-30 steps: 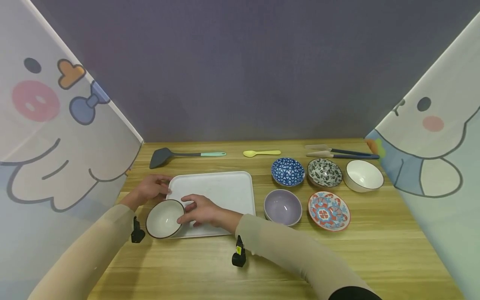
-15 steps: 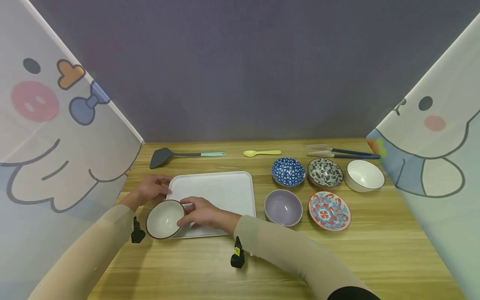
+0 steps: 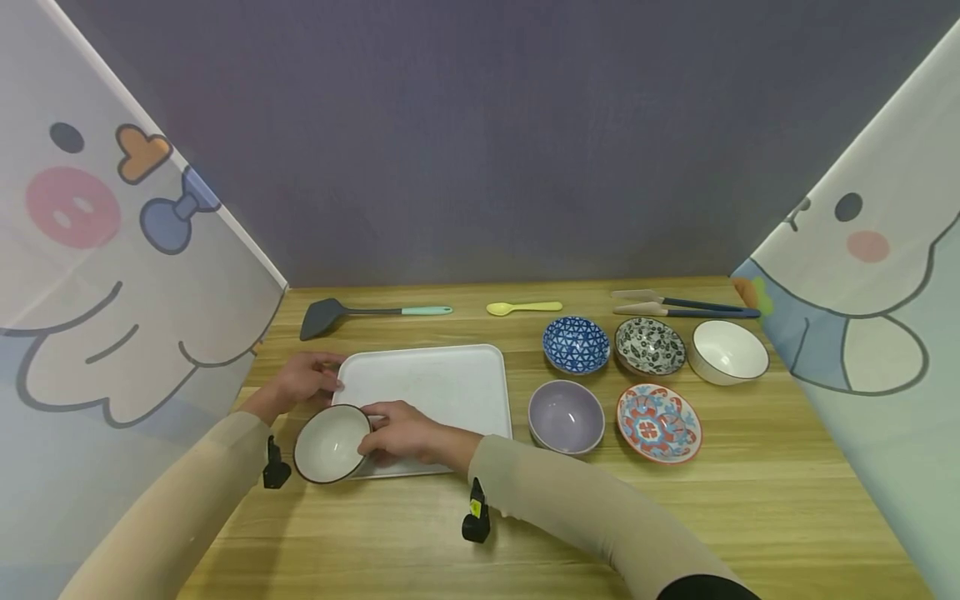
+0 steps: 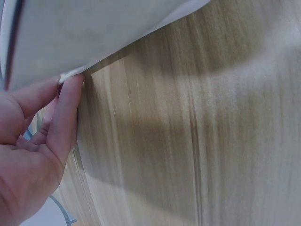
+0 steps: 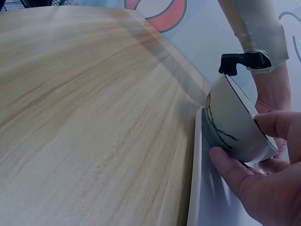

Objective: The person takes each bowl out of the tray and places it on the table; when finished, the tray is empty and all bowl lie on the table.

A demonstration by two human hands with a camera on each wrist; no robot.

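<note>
A white bowl [image 3: 332,444] with a dark rim is tilted over the near left corner of a white tray [image 3: 435,392]. My right hand [image 3: 401,432] grips the bowl's right side. In the right wrist view, the thumb lies at the rim and other fingers [image 5: 228,167] support the underside of the bowl [image 5: 233,122], which shows dark green lines outside. My left hand [image 3: 303,377] pinches the tray's left edge. From the left wrist, finger and thumb of that hand [image 4: 37,141] meet at the white edge, while a large pale surface fills the upper left.
To the right stand a purple bowl [image 3: 566,417], blue patterned bowl [image 3: 576,344], black-floral bowl [image 3: 649,346], white bowl [image 3: 729,352] and red-blue patterned dish [image 3: 658,422]. Along the back lie a spatula [image 3: 375,311], yellow spoon [image 3: 523,307] and tongs [image 3: 686,308].
The bowl has shifted very slightly nearer and to the right, and the right hand's fingers have drawn in more closely at its side. The left hand stays at the tray's edge.
</note>
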